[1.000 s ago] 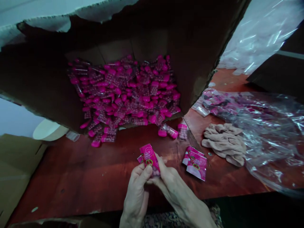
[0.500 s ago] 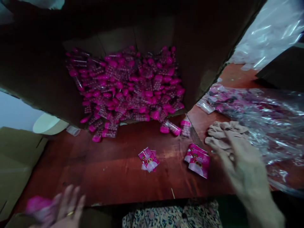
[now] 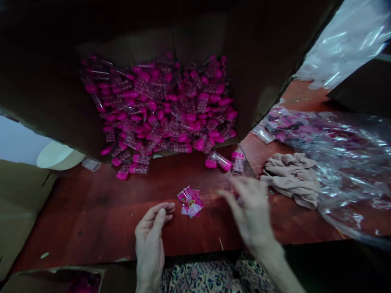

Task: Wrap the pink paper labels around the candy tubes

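Empty and half-curled, the left hand [image 3: 153,236] is held open just short of a pink sachet [image 3: 190,202], touching nothing; the pink bundle seen earlier in that hand is gone. The right hand [image 3: 251,209] is spread open and blurred above the wooden table [image 3: 91,211], where the other sachets can no longer be seen. Pink-capped tubes [image 3: 159,110] are heaped in a torn cardboard carton [image 3: 189,40] beyond.

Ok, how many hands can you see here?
2. The left hand is beside the pink packets on the wooden table; the blurred right hand is above the table, further right. No others show.
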Motion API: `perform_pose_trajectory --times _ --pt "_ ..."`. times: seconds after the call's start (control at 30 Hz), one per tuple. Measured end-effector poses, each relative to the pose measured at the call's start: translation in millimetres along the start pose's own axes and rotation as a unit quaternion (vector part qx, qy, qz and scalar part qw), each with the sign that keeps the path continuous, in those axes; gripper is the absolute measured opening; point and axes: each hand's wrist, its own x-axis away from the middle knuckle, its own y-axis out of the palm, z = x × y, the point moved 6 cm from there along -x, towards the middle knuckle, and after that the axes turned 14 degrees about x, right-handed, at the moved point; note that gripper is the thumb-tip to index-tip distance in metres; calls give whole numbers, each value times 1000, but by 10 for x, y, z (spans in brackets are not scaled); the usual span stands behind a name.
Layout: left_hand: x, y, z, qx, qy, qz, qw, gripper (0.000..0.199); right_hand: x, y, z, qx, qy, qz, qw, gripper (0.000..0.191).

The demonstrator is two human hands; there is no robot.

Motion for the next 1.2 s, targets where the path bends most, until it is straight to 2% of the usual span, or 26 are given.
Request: perform_pose_trajectory --times 0.07,0.1,0.17,0.27,0.37,0.53,0.63,0.7,0.77,0.8,0.9,1.0,1.1,1.2 --pt "-13 9 -21 8 -5 0 1000 17 134 259 -479 -37 -77 -89 992 14" --pt "-10 -5 -31 11 -9 3 1000 16 194 369 -618 -33 -87 -118 989 9" --pt "10 -53 -48 12 -15 12 1000 16 266 509 -743 -30 -92 -134 986 10" --pt "52 -129 -90 8 -22 34 999 18 266 565 -703 -37 -88 -128 987 18" --pt "72 -120 -155 -2 -27 27 999 21 228 484 -673 -53 -87 -117 988 17" --pt "50 143 -258 -4 -44 -51 998 22 290 214 -883 -130 -132 -66 980 15" --pt "37 286 -264 43 -55 -46 996 14 320 143 -843 -193 -60 -35 979 23" --pt "43 360 -261 77 -64 -43 994 13 322 189 -762 -248 4 -61 967 24" --pt "59 414 -264 95 -69 -47 992 12 321 248 -720 -296 35 -103 949 12" --pt "67 427 -269 100 -70 -47 991 12 317 258 -714 -310 37 -114 943 9" --pt "76 418 -301 110 -73 -35 991 11 312 215 -723 -308 30 -106 945 17" --pt "48 370 -344 130 -93 -18 987 12 332 201 -773 -301 19 -129 945 26" --pt "9 359 -362 136 -120 -35 983 13 342 222 -801 -289 8 -153 945 31" --pt "-10 365 -334 127 -118 -54 983 14 328 220 -804 -245 -15 -137 960 30"
